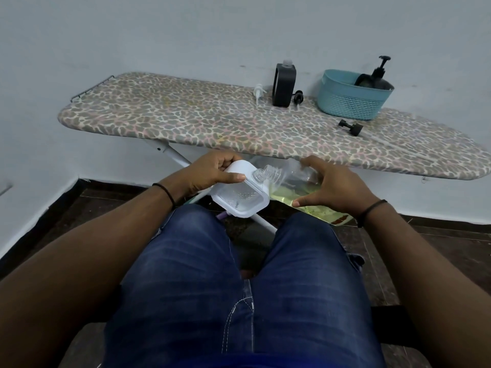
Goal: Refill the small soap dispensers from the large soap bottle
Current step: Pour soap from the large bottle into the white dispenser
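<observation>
Over the lap, below the near edge of the ironing board (148,112), the left hand (212,172) grips a white soap dispenser (239,197), fingers curled over its far side and thumb pressed along the near edge. It is tipped so its clear threaded neck (256,176) points rightward, apparently to meet the pour. Mouth to mouth against that neck sits the threaded opening of the large soap bottle (300,192), a clear one lying nearly on its side with yellowish liquid pooled along its lower wall; the tilt looks meant to bring soap toward the opening, though I cannot tell whether any is crossing yet. The right hand (334,187) clasps this bottle from above, fingers spread and curved round its body, thumb underneath on the near side. Holding both low over the knees probably keeps the joint steady and in sight. Farther right on the board stand a black dispenser (284,85) with its neck open, loose pump heads beside it, and a teal basket (353,102) holding another black pump bottle (377,77), seemingly waiting their turn
</observation>
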